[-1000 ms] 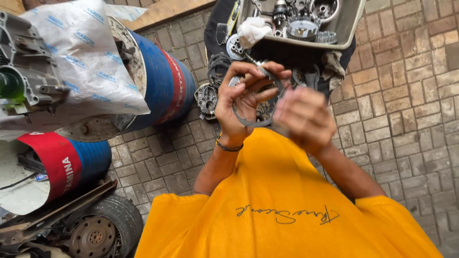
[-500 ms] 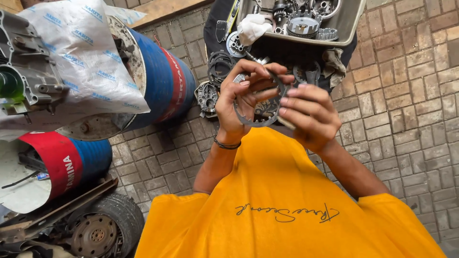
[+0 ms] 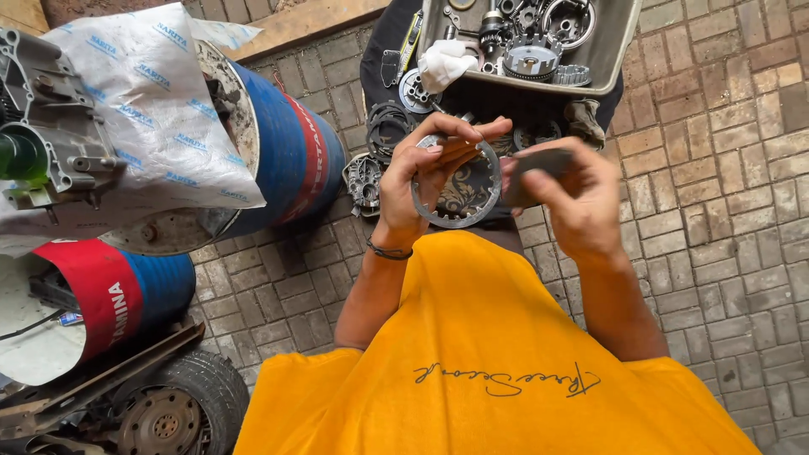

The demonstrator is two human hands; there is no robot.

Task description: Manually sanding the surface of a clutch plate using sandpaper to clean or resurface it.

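ring: toothed steel ring [image 3: 456, 187], a clutch-plate type disc, held up at chest height just in front of the grey parts tray [image 3: 619, 50]; my landmark is this ring.
left hand: left hand [image 3: 419, 173] grips the ring's left rim, thumb and fingers curled and pinching the edge.
right hand: right hand [image 3: 571, 198] sits just right of the ring, fingers pressed together around a dark flat piece [image 3: 539, 168]; I can't tell what that piece is.
beyond ring: tray past it, full of gears and a white rag [image 3: 445, 63]; more plates and a casing [image 3: 364, 181] on the brick paving [image 3: 725, 211] left of it.
far left of ring: blue-red drum [image 3: 291, 152] under a printed sack [image 3: 143, 109].
risk: I judge the edge pinch thin; if oily, the ring could slip onto the paving. Teeth could nick fingertips.
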